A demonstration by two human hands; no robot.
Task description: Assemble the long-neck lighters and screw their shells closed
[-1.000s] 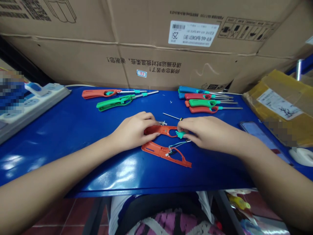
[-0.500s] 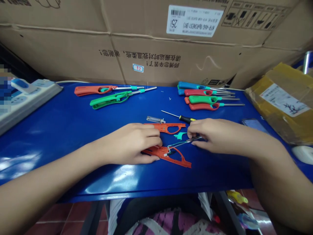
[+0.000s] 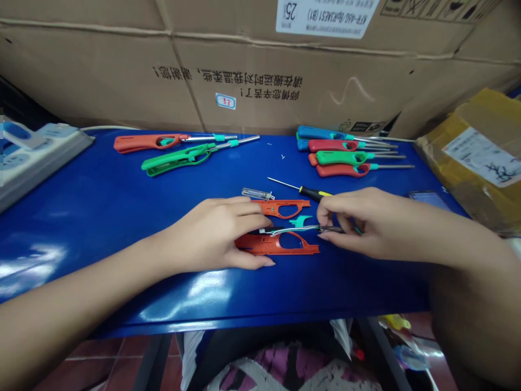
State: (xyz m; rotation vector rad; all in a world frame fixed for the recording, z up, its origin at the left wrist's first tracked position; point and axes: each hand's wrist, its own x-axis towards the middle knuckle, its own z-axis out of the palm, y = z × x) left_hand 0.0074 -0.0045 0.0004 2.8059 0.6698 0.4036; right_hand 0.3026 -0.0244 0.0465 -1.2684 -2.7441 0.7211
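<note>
My left hand (image 3: 228, 231) is closed around the back of an orange lighter shell half (image 3: 277, 247), thumb along its near edge. Its fingers also cover the rear of the other orange half (image 3: 287, 206), lying just beyond. In a pinch, my right hand (image 3: 352, 220) holds a metal lighter tube (image 3: 334, 229), partly hidden by the fingers. Thin wires (image 3: 295, 229) run from the tube to a dark and white piece (image 3: 266, 230) at my left fingertips, above the nearer half. A teal trigger (image 3: 301, 221) lies between the halves. Behind them rests a clear fuel tank (image 3: 256, 193).
A screwdriver (image 3: 313, 193) lies behind my right hand. Several lighters (image 3: 342, 157) are grouped back right; an orange lighter (image 3: 146, 143) and a green one (image 3: 175, 161) lie back left. A large carton (image 3: 122, 81) walls the rear. A taped box (image 3: 484, 157) stands right, a power strip (image 3: 36, 152) left.
The nearer shell half has turned from slanted to nearly level. The wires and their end piece have shifted up and left toward my left fingertips. My right hand still pinches the tube.
</note>
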